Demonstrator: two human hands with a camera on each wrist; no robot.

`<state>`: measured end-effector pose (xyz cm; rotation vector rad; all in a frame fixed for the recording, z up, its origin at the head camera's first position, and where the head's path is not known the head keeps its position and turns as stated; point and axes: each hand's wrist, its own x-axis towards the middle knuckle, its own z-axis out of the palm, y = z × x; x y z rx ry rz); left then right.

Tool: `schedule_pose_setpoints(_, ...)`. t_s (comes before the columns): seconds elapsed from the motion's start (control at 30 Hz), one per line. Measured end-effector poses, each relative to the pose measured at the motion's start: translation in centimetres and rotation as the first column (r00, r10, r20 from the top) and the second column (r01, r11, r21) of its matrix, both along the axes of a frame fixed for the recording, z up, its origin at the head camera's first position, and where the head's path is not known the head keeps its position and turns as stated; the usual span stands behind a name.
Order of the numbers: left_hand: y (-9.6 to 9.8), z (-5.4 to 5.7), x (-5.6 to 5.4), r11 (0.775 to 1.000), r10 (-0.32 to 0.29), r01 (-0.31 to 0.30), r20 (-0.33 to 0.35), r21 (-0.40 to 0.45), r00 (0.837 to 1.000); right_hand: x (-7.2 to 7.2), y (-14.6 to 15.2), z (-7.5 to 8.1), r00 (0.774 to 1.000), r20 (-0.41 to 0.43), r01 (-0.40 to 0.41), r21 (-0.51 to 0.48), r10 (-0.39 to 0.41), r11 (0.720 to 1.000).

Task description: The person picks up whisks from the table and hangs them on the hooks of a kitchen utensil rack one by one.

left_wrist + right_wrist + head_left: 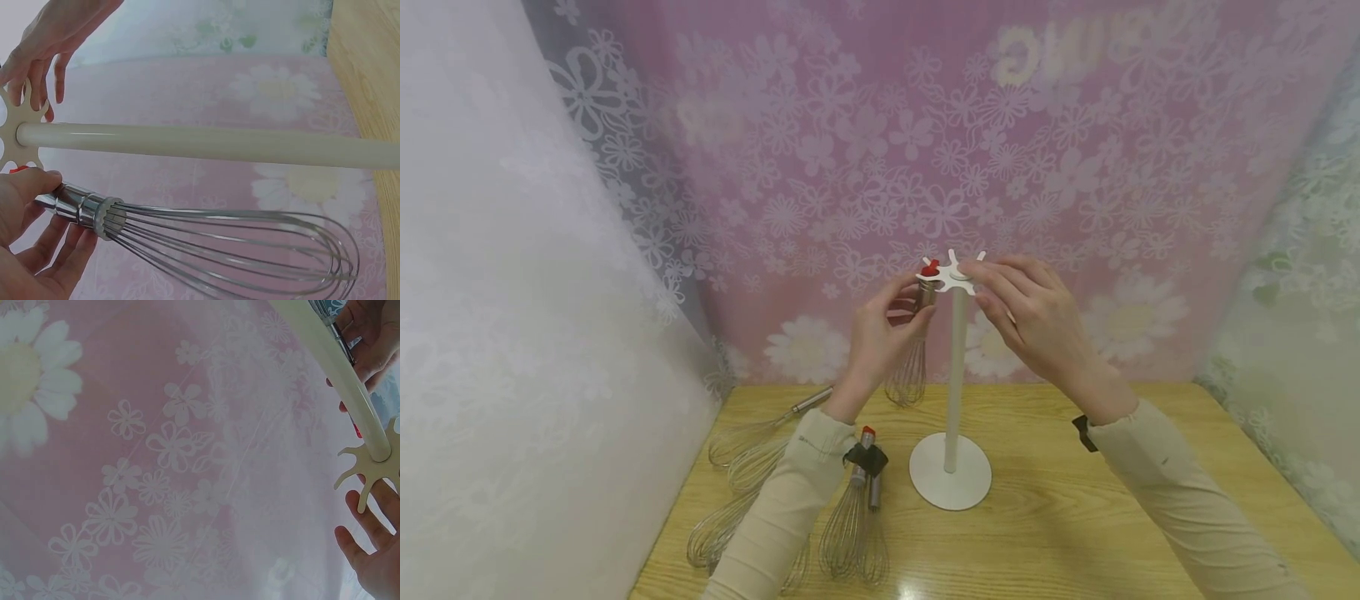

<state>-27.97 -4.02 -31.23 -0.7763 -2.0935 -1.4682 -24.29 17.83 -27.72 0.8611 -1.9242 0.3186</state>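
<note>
My left hand [880,337] grips a wire whisk [81,205] by its metal handle, its wire loops hanging down. The whisk's red tip [931,268] is up at the slots of a white, star-shaped rack top [365,464]. That top sits on a tall white post [957,367] with a round base [951,492]. With fingers extended, my right hand [1037,304] touches the upper face of the rack top, its thumb near the edge. In the left wrist view the whisk hangs beside the post.
On the wooden table [1075,500], left of the stand, lie several whisks, among them a red-tipped one [846,529] and one with a metal handle [812,401]. My left sleeve covers part of them. A pink flowered cloth [850,167] hangs behind the stand.
</note>
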Motion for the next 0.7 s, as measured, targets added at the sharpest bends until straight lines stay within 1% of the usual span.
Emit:
schedule_pose_setpoints(0.3,0.27,-0.11,0.23,0.998,-0.05,0.048,0.054,0.028,0.997,-0.01,-0.06,0.02,1.0,-0.011,0.003,-0.004,-0.003,1.0)
schedule_pose_setpoints(0.7,0.56,-0.32,0.3,0.997,-0.053,0.049,0.061,0.068,0.997,-0.05,-0.13,-0.01,1.0,-0.022,-0.016,-0.016,0.015,1.0)
